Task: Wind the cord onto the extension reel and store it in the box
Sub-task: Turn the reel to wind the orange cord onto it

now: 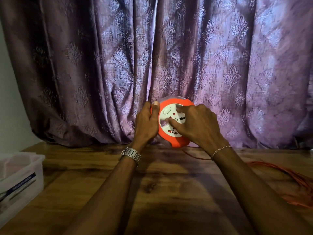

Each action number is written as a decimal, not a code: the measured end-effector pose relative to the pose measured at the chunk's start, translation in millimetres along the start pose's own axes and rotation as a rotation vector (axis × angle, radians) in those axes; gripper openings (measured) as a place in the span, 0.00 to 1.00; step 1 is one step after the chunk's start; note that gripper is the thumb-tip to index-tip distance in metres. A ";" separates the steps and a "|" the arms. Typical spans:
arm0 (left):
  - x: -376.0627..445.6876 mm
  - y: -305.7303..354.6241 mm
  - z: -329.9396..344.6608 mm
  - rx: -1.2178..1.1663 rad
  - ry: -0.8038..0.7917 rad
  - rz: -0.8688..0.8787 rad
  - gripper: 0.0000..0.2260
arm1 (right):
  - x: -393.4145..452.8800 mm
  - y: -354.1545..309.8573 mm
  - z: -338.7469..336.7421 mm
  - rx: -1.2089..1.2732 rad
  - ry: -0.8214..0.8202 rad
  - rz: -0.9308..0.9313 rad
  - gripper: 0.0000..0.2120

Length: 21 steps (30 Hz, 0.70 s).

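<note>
An orange round extension reel (179, 141) with a white socket face stands tilted on edge at the far side of the wooden table. My left hand (147, 122) grips its left rim, thumb over the top. My right hand (198, 124) lies on the white face with its fingers pressed against the sockets. An orange cord (288, 177) runs from under the reel to the right and lies in a loose pile near the table's right edge. A translucent white plastic box (25, 175) sits at the left edge.
A purple patterned curtain (152, 56) hangs right behind the reel. The wooden table (160, 192) stretches between my forearms. A pale wall shows at the far left.
</note>
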<state>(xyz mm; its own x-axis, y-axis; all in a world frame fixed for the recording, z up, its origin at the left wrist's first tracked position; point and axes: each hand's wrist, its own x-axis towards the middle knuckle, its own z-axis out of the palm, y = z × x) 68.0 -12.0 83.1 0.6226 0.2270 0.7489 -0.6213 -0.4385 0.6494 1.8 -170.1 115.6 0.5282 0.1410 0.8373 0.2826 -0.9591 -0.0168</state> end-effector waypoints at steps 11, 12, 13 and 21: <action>4.2 -0.4 -3.2 -0.012 0.001 -0.005 0.17 | 11.2 8.6 -16.1 0.085 -0.393 -0.308 0.26; 4.0 0.0 -2.7 -0.006 -0.002 -0.003 0.18 | 9.4 7.7 -14.6 0.077 -0.414 -0.302 0.28; 3.6 0.1 -2.2 0.000 -0.005 0.001 0.18 | 7.7 6.8 -13.5 0.069 -0.414 -0.293 0.28; 2.3 1.4 -1.1 -0.002 0.004 0.012 0.18 | 1.3 3.5 -11.1 -0.100 -0.227 -0.227 0.27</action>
<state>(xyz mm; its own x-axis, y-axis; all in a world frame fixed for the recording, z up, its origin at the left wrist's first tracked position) 68.0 -11.1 85.8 0.6131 0.2247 0.7574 -0.6299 -0.4395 0.6403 -5.5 -176.0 122.7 0.6292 0.3939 0.6701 0.3390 -0.9148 0.2194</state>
